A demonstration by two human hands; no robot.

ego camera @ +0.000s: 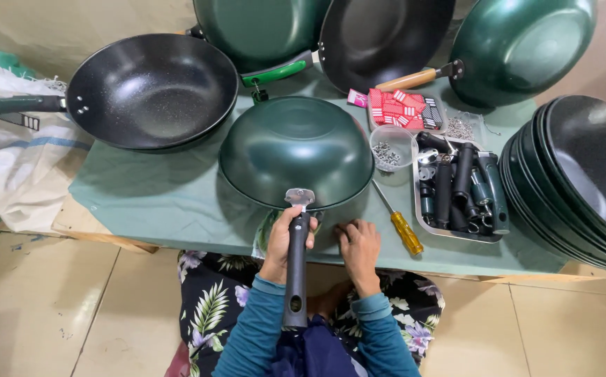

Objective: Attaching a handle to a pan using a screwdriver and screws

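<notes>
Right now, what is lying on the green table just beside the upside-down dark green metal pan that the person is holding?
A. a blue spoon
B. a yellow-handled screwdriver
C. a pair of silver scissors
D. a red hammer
B: a yellow-handled screwdriver lies on the green table just right of the upside-down dark green metal pan, near the right hand, while the left hand grips the pan's long black handle.
</notes>
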